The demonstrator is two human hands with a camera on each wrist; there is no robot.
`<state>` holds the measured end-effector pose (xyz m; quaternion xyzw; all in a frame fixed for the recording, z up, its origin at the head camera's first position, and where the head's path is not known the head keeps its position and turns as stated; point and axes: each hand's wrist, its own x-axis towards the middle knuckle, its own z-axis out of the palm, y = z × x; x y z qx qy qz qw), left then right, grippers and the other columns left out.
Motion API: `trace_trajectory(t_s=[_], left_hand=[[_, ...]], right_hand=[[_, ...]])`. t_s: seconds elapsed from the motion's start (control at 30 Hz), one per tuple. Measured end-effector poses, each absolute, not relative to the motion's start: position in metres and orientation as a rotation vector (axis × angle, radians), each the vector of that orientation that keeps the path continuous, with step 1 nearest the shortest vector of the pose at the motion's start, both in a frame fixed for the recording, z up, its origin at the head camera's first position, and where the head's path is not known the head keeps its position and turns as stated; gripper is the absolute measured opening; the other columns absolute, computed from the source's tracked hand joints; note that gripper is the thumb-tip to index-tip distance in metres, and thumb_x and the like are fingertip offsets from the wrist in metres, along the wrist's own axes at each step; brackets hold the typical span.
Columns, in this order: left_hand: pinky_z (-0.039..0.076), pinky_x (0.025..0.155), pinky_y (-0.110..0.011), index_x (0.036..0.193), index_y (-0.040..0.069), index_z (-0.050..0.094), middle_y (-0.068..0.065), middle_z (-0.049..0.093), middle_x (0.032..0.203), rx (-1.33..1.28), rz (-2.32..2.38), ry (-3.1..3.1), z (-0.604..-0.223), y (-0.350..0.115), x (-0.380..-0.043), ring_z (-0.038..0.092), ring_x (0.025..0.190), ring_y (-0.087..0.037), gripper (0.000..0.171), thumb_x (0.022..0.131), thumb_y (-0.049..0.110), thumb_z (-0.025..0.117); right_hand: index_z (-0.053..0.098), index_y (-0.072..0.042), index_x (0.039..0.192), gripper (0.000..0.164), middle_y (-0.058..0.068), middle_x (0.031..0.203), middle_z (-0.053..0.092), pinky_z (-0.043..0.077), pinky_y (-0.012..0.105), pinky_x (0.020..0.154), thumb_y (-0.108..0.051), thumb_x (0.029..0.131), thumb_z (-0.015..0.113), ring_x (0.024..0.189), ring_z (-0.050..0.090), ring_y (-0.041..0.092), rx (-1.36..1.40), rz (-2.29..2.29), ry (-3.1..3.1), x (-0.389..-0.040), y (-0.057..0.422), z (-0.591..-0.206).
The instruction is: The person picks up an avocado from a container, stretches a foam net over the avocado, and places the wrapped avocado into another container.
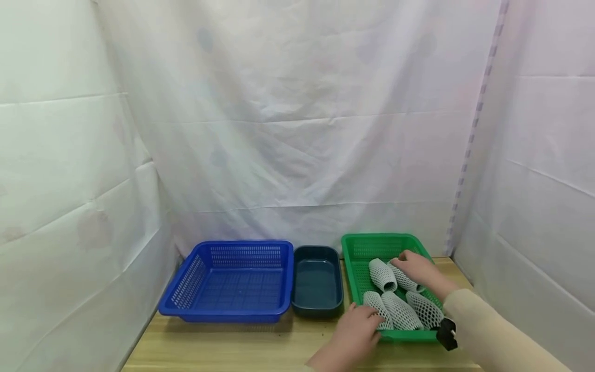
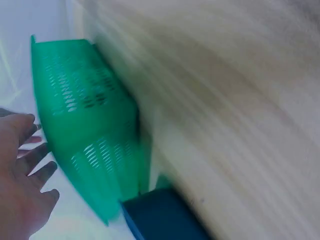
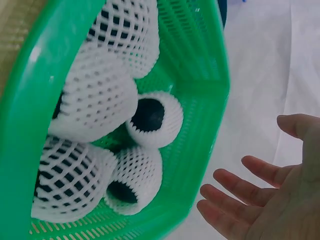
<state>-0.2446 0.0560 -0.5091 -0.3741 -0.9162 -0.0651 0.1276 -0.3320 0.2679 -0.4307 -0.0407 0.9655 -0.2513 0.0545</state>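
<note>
Several dark objects in white foam net sleeves (image 1: pixel 402 311) lie in a green plastic basket (image 1: pixel 355 289) on the right. Over the back right sleeve (image 1: pixel 403 277) is my right hand (image 1: pixel 420 268). Seen from the right wrist, that hand (image 3: pixel 270 195) has its fingers extended and apart, gripping nothing. My left hand (image 1: pixel 350 333) is at the basket's front left corner, fingertips near the closest foam sleeve (image 1: pixel 378 310). The left wrist view shows this hand (image 2: pixel 22 175) beside the basket wall (image 2: pixel 90 115) with loosely bent fingers holding nothing; whether they touch the rim is unclear.
Left of the green basket stands a dark teal rectangular dish (image 1: pixel 317 310), then a larger blue basket (image 1: pixel 239 315). All three rest on a wooden table (image 1: pixel 223 343). White cloth (image 1: pixel 297 155) hangs behind and at both sides.
</note>
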Motion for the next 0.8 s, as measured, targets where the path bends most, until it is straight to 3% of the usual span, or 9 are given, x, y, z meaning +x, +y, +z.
trace_trajectory(t_s=[0.2, 0.37, 0.8], left_hand=[[0.040, 0.092, -0.039, 0.116, 0.025, 0.059, 0.009, 0.052, 0.122, -0.972, -0.213, -2.652, -0.486, 0.034, -0.249, 0.047, 0.114, -0.011, 0.033, 0.084, 0.037, 0.060], [0.037, 0.095, -0.040, 0.118, 0.022, 0.058, 0.006, 0.051, 0.125, -0.878, -0.249, -2.630, -0.470, 0.012, -0.250, 0.044, 0.118, -0.016, 0.034, 0.087, 0.037, 0.057], [0.024, 0.102, -0.048, 0.131, 0.022, 0.046, 0.000, 0.037, 0.139, -0.710, -0.268, -2.690, -0.443, -0.052, -0.249, 0.027, 0.130, -0.024, 0.047, 0.089, 0.045, 0.049]], right_hand=[[0.048, 0.005, 0.117, 0.063, 0.024, 0.110, 0.054, 0.046, 0.044, 0.067, -0.051, 0.089, 0.044, 0.091, 0.055, 0.035, -0.178, -0.765, 2.942, -0.321, 0.253, -0.429], [0.049, 0.002, 0.117, 0.066, 0.019, 0.107, 0.056, 0.046, 0.043, 0.064, -0.055, 0.085, 0.047, 0.087, 0.057, 0.030, -0.214, -0.750, 2.947, -0.314, 0.243, -0.427], [0.054, -0.005, 0.117, 0.064, 0.012, 0.114, 0.056, 0.044, 0.047, 0.078, -0.059, 0.083, 0.047, 0.100, 0.054, 0.030, -0.425, -0.561, 3.186, -0.287, 0.220, -0.423]])
